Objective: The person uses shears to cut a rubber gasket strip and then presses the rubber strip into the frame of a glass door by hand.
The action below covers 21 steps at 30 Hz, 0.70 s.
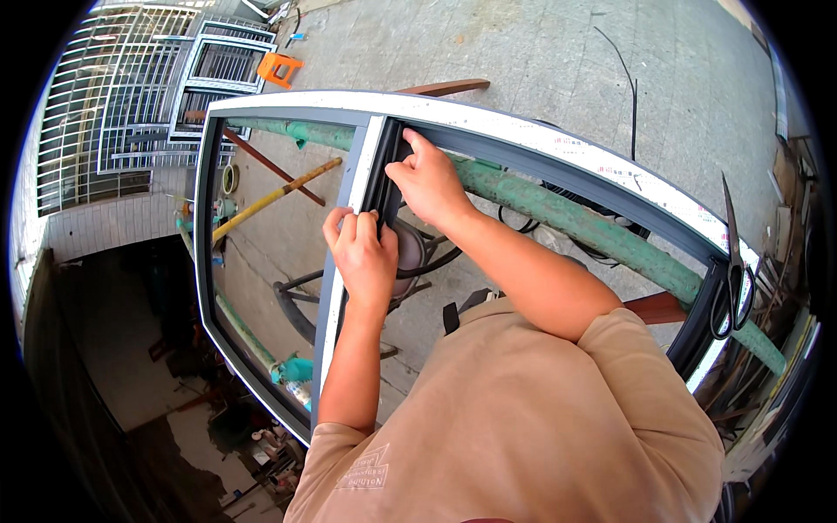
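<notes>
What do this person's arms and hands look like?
The left hand and right hand are bare, with no gloves or watches showing. The forearms are bare too, coming out of short, loose tan sleeves on a shirt with pale printing.

A hand could pass down through the frame's (523, 126) left opening, though a yellow pole (270, 202) slants beneath. The right opening is tighter — a green pipe (575, 224) runs below it and the right forearm (532, 266) crosses above. Both hands crowd the middle bar (370, 152); scissors (735, 261) obstruct the right end — blades pointing away.
</notes>
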Motion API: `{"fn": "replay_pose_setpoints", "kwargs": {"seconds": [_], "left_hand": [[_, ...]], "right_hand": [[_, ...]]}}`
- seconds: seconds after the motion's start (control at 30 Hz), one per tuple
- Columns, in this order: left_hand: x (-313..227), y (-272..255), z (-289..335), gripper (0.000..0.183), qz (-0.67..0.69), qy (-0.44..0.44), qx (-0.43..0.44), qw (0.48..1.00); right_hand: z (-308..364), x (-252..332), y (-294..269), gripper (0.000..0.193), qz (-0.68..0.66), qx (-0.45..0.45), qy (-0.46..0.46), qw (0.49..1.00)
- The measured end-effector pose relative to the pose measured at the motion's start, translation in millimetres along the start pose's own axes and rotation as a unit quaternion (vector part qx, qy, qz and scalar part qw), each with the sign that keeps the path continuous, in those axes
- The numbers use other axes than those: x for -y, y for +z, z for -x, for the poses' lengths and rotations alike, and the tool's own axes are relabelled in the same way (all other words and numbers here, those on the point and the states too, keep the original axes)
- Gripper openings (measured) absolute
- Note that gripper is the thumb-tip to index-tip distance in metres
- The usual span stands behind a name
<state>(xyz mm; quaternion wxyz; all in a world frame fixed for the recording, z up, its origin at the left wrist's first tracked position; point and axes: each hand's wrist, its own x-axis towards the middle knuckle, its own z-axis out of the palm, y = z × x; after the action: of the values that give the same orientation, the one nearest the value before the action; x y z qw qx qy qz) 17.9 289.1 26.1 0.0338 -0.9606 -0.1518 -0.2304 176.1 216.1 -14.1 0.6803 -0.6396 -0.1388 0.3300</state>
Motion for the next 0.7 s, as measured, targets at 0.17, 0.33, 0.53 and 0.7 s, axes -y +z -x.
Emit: {"fn": "replay_pose_setpoints", "kwargs": {"seconds": [0.17, 0.33, 0.53, 0.7], "left_hand": [[-3.3, -1.6, -1.7, 0.024, 0.009, -0.010, -0.009, 1.000], [-2.6, -0.2, -0.9, 0.022, 0.010, -0.011, -0.014, 1.000], [-2.1, 1.5, -1.1, 0.022, -0.002, 0.003, -0.004, 1.000], [-1.8, -0.5, 2.3, 0.021, -0.009, -0.013, -0.001, 1.000]], "right_hand": [[20.6, -2.2, -0.3, 0.070, 0.013, 0.023, -0.009, 1.000], [38.6, -2.2, 12.8, 0.058, 0.067, 0.013, -0.002, 0.998], [15.2, -3.1, 18.4, 0.033, 0.095, 0.010, -0.022, 0.995], [-1.3, 16.5, -4.4, 0.052, 0.126, 0.075, 0.096, 0.984]]}}
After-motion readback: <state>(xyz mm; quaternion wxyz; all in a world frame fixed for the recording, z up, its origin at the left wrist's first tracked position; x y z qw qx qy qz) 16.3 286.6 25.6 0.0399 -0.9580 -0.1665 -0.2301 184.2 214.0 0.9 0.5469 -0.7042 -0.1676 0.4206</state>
